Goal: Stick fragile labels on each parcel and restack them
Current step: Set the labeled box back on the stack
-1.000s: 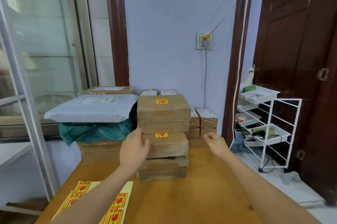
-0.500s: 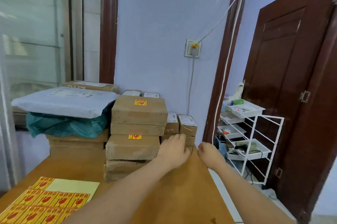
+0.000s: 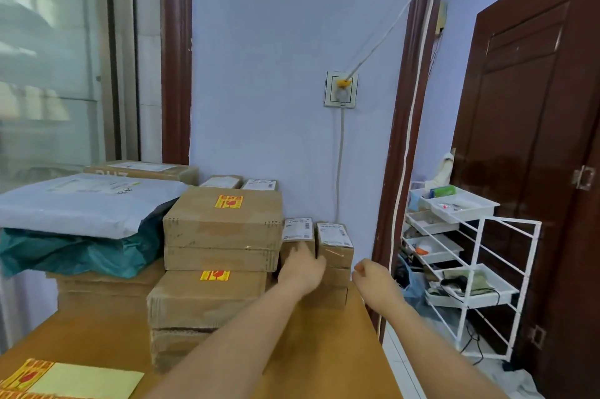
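Observation:
A stack of brown cardboard parcels stands mid-table; the top parcel [image 3: 224,226] and the one under it [image 3: 207,293] each carry a yellow-red fragile label. To their right sit two small parcels with white shipping labels, the left small parcel [image 3: 297,233] and the right small parcel [image 3: 336,241], on more small boxes. My left hand [image 3: 303,267] reaches between them, fingers touching the left small parcel's front. My right hand [image 3: 373,281] hovers loosely curled just right of that stack, holding nothing. A sheet of fragile labels [image 3: 48,380] lies at the near left.
A grey mailer bag [image 3: 81,203] lies over a teal bag on flat boxes at the left. The wooden table [image 3: 324,350] ends at the right beside a white wire rack [image 3: 470,268] with trays. A wall is behind, a dark door at the far right.
My left hand has moved from the front of the labelled stack rightward to the small parcels. My right hand stayed near the table's right edge. The view swung to the right.

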Demonstrator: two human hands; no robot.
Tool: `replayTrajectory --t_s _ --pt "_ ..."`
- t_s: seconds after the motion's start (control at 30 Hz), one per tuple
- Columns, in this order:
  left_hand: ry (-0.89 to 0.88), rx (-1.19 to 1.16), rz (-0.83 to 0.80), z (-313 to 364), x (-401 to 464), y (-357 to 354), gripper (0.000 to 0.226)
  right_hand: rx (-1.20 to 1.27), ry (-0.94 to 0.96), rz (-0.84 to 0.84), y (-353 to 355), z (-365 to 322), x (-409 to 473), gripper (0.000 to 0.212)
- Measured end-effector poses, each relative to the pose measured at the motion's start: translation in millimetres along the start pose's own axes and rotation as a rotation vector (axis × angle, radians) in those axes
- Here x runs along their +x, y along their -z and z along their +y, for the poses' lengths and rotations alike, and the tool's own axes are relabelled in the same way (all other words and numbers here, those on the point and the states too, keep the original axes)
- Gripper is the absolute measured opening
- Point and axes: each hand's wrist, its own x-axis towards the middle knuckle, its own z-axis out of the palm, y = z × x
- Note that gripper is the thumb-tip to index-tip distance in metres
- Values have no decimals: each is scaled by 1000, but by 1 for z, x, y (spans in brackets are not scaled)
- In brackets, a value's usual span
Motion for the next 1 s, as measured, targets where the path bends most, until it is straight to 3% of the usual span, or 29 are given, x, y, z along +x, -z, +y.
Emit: replayTrajectory --t_s 0.3,0.5,0.6,0.8,0.9,1.0 --pt "56 34 190 0 58 -23 59 152 -22 64 -15 19 59 20" --pt "164 60 218 -10 83 -36 53 310 -121 38 -29 29 91 53" --pt "159 104 238 -10 92 -41 50 410 -181 11 -34 28 103 57" --pt "190 44 282 -7 104 -42 50 683 -310 -46 -50 26 126 50" --pt "225 38 300 -7 107 -42 50 729 -300 -45 -55 23 129 35" --pt "246 35 325 -4 109 -43 50 748 -281 -14 -57 22 130 33"
